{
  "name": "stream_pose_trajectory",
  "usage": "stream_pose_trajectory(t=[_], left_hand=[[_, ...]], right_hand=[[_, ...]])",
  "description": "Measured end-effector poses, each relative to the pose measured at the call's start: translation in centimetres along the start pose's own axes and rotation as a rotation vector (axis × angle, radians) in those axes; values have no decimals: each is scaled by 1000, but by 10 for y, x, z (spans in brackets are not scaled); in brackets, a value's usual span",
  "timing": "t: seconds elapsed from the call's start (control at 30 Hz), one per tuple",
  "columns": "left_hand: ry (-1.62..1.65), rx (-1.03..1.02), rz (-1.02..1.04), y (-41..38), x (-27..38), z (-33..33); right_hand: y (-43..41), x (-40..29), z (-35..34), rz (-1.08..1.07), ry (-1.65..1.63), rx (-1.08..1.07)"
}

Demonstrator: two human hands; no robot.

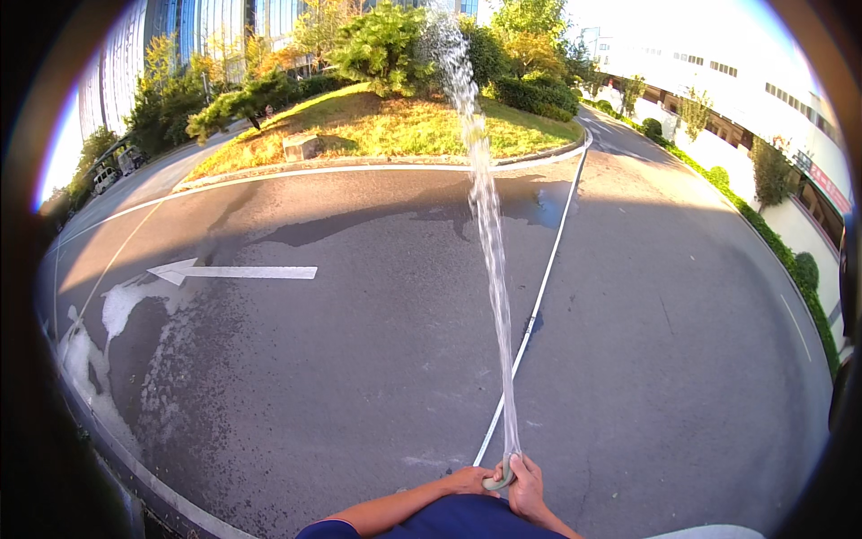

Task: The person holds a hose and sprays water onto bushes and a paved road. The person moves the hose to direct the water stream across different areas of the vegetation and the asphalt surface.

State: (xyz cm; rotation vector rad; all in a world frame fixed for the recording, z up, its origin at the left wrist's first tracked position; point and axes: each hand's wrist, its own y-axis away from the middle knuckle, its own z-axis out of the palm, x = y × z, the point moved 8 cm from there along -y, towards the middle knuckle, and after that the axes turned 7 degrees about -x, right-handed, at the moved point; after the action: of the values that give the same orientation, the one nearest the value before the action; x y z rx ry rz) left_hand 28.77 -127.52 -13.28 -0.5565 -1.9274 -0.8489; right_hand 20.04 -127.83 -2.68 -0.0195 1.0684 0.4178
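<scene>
At the bottom of the head view, my right hand (526, 482) grips the end of a pale hose (502, 480), its thumb near the mouth. My left hand (473, 481) is beside it at waist height, closed around the bent hose. From the mouth a stream of water (495, 263) shoots up and forward towards the pine tree (384, 50) on the grassy mound. A long white hose (556, 242) lies across the asphalt from near my hands to the far curb, and the stream crosses over it in the picture.
White foam (124, 303) and wet patches lie on the asphalt at the left, near a painted white arrow (249, 272). A curb (155, 482) runs along the lower left. The grassy island (397, 131) holds a rock (301, 147) and shrubs. A hedge (761, 229) borders the right side.
</scene>
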Motion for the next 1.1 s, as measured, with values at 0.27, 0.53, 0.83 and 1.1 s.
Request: stream_pose_trajectory(t=[0.27, 0.53, 0.83, 1.1], left_hand=[[-9, 8, -3, -10, -18, 8], [-30, 23, 24, -18, -37, 11], [53, 24, -39, -11, -33, 8], [-32, 30, -17, -4, -6, -3]], right_hand=[[-1, 5, -2, 36, 46, -20], [-2, 6, 5, 81, 112, -86], [-2, 5, 2, 90, 149, -47], [-2, 1, -2, 42, 15, -22]])
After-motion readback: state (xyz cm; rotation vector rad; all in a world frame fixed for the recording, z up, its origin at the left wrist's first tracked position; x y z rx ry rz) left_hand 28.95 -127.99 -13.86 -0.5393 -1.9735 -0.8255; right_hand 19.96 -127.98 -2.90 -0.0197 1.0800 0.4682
